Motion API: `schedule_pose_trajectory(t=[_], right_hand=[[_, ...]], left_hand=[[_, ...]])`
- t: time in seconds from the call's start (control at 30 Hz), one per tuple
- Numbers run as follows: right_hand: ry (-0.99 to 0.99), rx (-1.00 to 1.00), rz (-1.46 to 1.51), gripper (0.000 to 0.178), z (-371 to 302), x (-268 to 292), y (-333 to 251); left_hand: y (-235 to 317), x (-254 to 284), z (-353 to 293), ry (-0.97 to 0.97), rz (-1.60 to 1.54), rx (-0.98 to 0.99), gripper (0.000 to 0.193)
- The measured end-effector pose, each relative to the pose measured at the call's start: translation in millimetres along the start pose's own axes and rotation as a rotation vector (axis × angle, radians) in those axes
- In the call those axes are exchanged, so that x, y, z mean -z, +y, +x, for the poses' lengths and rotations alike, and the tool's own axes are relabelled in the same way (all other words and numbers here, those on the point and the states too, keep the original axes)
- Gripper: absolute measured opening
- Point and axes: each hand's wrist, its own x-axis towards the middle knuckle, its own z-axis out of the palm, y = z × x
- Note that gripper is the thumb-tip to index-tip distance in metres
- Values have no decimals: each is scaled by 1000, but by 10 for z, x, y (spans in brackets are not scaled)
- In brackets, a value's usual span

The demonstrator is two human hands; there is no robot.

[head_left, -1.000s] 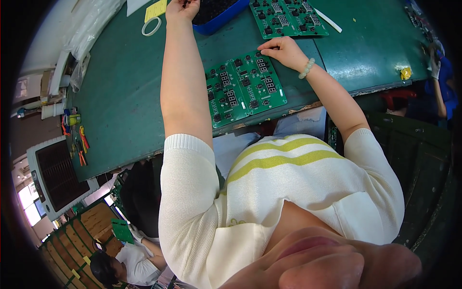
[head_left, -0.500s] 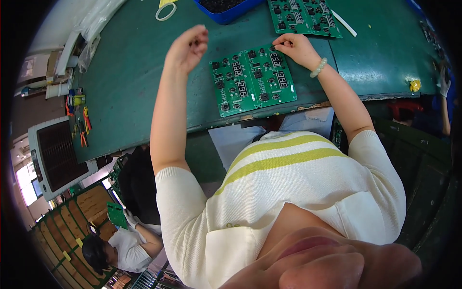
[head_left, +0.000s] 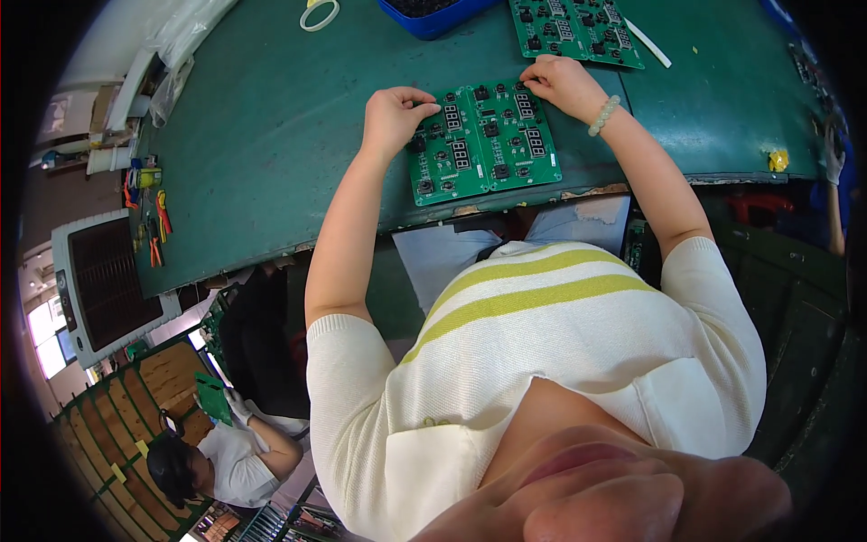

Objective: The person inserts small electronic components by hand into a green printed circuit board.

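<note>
A green circuit board panel lies near the table's front edge. It carries black numeric displays and several small black parts. My left hand is over its far left corner, thumb and fingers pinched together; whatever is between them is too small to make out. At the far right corner, my right hand has its fingertips closed by a small black part on the board's edge. What those fingertips grip is hidden. A bracelet of pale green beads circles my right wrist.
Another populated green circuit board lies beyond my right hand, beside a white strip. A blue bin of small black parts stands at the far side, near a tape roll. Pliers hang at left. A co-worker holds a board.
My left hand has come down and to the right, from above the table left of the bin to the board's far left corner. My right hand stays at the far right corner.
</note>
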Motion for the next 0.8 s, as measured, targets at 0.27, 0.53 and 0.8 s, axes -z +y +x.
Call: schedule_pose_trajectory(t=[0.27, 0.53, 0.8], right_hand=[[39, 31, 36, 16, -52, -21, 84], [33, 59, 190, 16, -93, -38, 189], [142, -642, 1504, 23, -240, 199, -154]], left_hand=[[-35, -44, -26, 8, -3, -62, 17], [-87, -22, -42, -23, 59, -230, 17], [-20, -1, -10, -23, 82, -198, 19]])
